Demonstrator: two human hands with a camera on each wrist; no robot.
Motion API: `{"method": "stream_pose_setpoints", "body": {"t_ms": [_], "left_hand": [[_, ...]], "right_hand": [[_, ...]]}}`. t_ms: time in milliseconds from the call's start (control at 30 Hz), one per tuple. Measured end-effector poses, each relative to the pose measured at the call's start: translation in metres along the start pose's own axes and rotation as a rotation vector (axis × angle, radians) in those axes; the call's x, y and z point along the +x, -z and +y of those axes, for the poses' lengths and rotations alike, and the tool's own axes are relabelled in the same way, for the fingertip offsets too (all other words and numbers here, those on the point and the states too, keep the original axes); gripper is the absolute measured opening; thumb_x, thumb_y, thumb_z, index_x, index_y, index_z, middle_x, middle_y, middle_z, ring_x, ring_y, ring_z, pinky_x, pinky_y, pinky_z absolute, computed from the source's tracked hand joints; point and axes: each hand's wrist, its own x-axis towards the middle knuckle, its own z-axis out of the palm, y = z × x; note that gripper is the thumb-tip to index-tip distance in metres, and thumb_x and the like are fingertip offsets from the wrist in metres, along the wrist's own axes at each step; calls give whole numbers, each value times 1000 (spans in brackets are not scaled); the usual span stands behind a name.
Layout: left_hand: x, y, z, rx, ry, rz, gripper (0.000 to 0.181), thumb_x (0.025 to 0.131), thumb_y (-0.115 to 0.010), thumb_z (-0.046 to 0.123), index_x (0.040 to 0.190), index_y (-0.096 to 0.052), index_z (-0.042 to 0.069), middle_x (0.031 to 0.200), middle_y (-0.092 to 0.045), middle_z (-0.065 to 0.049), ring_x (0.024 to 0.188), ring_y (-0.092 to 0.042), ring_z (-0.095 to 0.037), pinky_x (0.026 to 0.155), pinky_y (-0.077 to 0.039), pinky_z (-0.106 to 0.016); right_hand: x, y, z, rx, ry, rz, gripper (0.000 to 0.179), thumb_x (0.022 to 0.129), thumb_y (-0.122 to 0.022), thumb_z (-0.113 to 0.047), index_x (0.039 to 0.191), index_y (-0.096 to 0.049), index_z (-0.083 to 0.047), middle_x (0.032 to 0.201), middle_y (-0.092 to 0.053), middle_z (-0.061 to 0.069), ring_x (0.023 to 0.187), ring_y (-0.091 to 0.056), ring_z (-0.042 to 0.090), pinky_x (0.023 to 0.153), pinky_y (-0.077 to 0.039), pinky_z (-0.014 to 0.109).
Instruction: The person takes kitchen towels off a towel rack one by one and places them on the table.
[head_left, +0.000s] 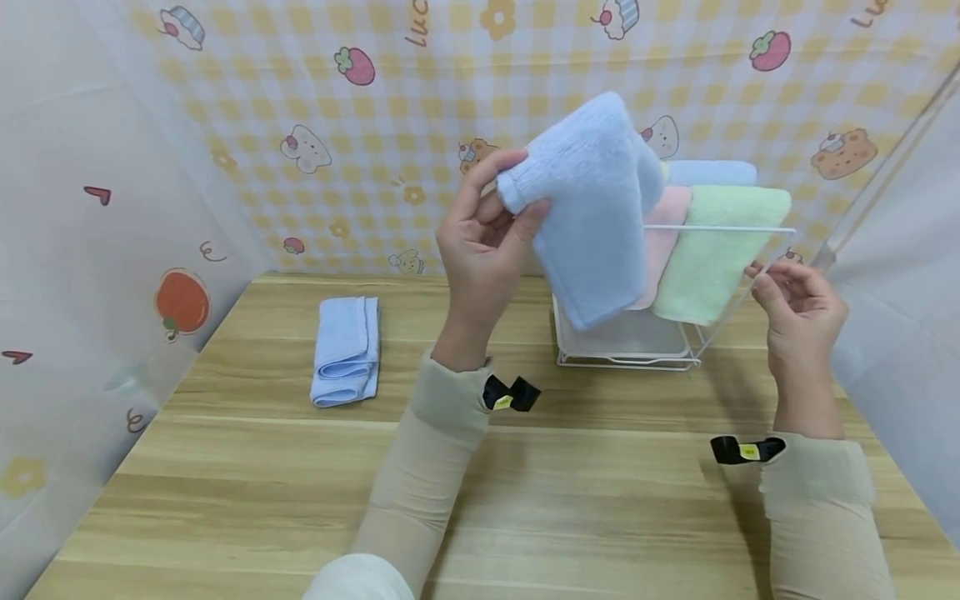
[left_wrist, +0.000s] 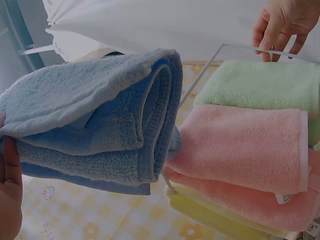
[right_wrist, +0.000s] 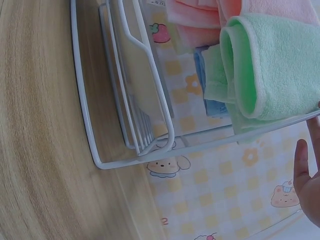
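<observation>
Hanging from the left hand (head_left: 480,237), which is nearer, a folded blue towel (head_left: 588,208) is seen in the head view pinched at one edge, just left of the pink towel (head_left: 662,250) and green towel (head_left: 731,258) on the white rack (head_left: 630,362); its wire is pinched by the right hand (head_left: 802,308). A cropped "LUC" is printed on the backdrop (head_left: 360,187).

In the left wrist view, the blue towel's length is pointed from fingers to rack; tags (left_wrist: 283,198) cannot be read.

In the right wrist view, the right hand is cropped.
</observation>
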Motion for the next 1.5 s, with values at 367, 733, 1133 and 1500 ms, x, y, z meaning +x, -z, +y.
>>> {"method": "stream_pose_setpoints", "body": {"t_ms": [367, 733, 1133, 1500], "left_hand": [[-6, 14, 5, 22, -63, 23, 40, 83, -63, -21, 120, -47, -22, 107, -60, -45, 95, -67, -11, 80, -58, -28], [-8, 33, 1, 141, -105, 12, 37, 82, -67, -17, 116, -52, -20, 102, -63, -42, 92, -67, -7, 70, -54, -22], [-27, 73, 1, 310, 71, -2, 37, 83, -71, -10, 118, -59, -12, 108, -69, -33, 104, -70, -9, 87, -57, -29], [-41, 116, 7, 388, 222, -63, 37, 84, -72, -10, 120, -62, -7, 100, -78, 8, 93, -72, -9, 78, -59, -24]], "right_hand": [[1, 1, 1, 4, 3, 17, 20, 81, -69, 18, 99, -60, 21, 83, -71, 15, 81, -73, 23, 68, -59, 21], [2, 1, -1, 11, 10, 22, 20, 81, -67, 19, 99, -59, 23, 84, -71, 16, 81, -73, 24, 69, -60, 21], [1, 0, 2, 21, 3, 7, 15, 81, -67, 20, 96, -63, 18, 84, -72, 16, 82, -74, 23, 72, -60, 22], [1, 0, 0, -6, 6, 4, 14, 82, -67, 20, 95, -64, 17, 84, -72, 15, 83, -74, 23, 76, -59, 22]]}}
